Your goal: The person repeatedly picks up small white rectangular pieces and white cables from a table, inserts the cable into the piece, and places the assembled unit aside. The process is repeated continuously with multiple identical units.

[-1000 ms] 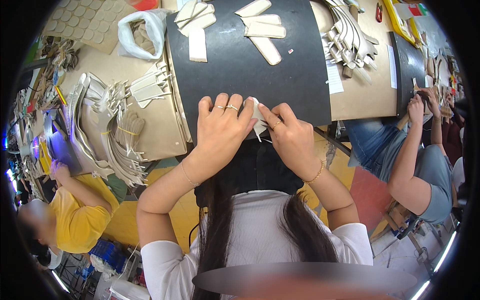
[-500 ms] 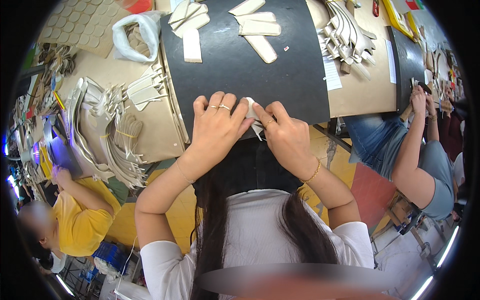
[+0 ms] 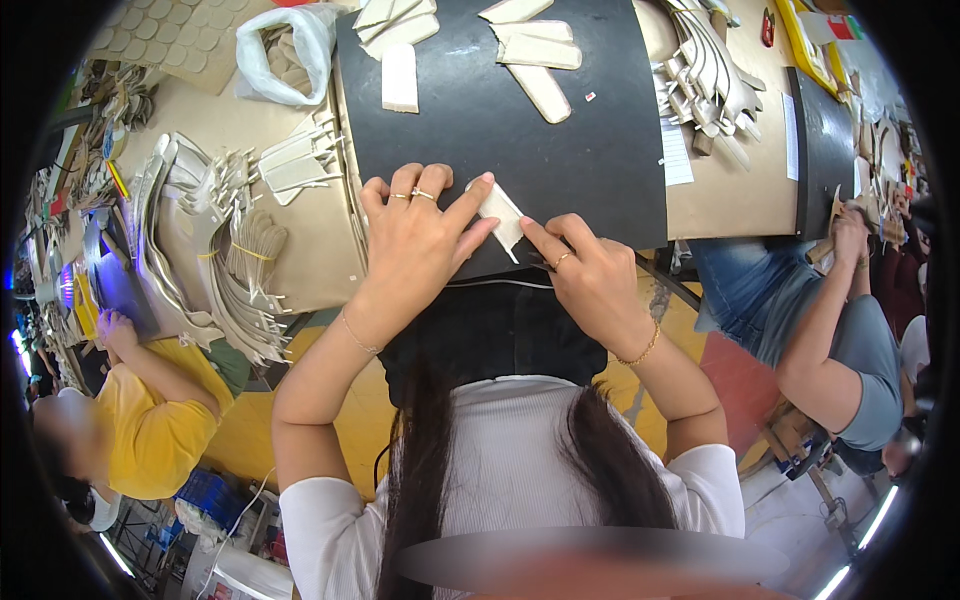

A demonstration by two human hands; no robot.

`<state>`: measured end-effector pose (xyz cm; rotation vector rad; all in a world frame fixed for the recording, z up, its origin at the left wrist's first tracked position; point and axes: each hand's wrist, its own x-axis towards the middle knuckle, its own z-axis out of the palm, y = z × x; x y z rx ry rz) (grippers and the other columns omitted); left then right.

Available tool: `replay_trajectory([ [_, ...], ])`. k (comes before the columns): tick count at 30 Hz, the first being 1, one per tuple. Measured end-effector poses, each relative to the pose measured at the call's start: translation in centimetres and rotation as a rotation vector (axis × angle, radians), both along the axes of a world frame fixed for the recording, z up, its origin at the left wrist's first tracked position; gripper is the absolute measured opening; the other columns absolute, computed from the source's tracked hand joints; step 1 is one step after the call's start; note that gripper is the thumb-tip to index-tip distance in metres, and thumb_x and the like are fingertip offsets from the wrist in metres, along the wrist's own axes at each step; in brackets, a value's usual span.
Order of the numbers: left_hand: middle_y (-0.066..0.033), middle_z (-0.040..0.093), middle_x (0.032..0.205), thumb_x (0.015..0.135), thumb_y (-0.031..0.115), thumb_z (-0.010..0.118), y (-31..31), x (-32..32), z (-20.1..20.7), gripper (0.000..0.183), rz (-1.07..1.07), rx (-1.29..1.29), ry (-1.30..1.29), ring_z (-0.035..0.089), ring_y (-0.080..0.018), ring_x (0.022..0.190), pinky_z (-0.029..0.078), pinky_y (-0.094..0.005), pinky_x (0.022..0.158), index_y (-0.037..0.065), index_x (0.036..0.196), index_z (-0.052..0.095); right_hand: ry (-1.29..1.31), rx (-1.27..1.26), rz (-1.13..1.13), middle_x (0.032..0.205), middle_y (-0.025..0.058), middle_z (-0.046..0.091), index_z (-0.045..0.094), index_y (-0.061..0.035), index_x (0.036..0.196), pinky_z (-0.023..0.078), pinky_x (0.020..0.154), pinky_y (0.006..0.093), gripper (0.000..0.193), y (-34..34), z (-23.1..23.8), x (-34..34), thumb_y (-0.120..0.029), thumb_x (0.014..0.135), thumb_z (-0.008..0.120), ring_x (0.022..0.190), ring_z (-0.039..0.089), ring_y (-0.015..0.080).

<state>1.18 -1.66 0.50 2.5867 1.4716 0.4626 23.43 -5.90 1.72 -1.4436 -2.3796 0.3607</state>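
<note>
On the near part of the black board lies a small cream flat piece, tilted, with a thin strip trailing from its near end. My left hand grips its left side, index finger at the far end and thumb lower down. At its right edge, the index finger of my right hand presses close to the strip; that thumb is mostly hidden. Similar cream pieces lie farther off on the board: a single upright one, a left stack and a right stack.
To the left are a white plastic bag of beige pieces, cream tabbed pieces and bundled long strips. Curved strips lie right of the board. Co-workers sit on both sides, one in a yellow shirt.
My hands have moved slightly apart, showing more of the cream piece. My right hand has shifted right and down. The whole view has shifted a little.
</note>
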Motion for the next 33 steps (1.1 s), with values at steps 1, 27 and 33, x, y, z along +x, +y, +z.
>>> replay_trajectory([
  [1,-0.0032,0.058,0.107,0.083,0.036,0.082,0.0,0.0,0.0,0.043,0.000,0.001,0.002,0.053,-0.0231,0.107,0.033,-0.0444,0.090,0.024,0.123,0.074,0.002,-0.003,-0.004,0.091,0.0010,0.059,0.075,-0.0069,0.117,0.050,0.054,0.0283,0.035,-0.1,-0.1,0.1,-0.008,0.082,0.069,0.060,0.063,0.0131],
  [27,-0.0076,0.057,0.111,0.080,0.021,0.083,0.1,0.2,0.1,0.036,0.012,-0.224,-0.217,0.053,-0.0289,0.105,0.038,-0.0421,0.092,0.008,0.110,0.067,0.235,-0.365,-0.380,0.114,0.0167,0.066,0.056,-0.0011,0.130,0.056,0.070,0.0411,0.043,-1.5,2.1,0.6,-0.023,0.096,0.071,0.086,0.071,0.0324],
  [33,-0.0089,0.057,0.109,0.081,0.018,0.084,-0.4,0.1,0.1,0.029,0.103,-0.375,-0.293,0.053,-0.0299,0.104,0.039,-0.0412,0.089,0.008,0.104,0.069,0.358,-0.351,-0.333,0.110,0.0161,0.062,0.059,-0.0015,0.122,0.056,0.074,0.0436,0.032,-1.5,2.1,-0.1,-0.009,0.093,0.070,0.088,0.069,0.0365],
])
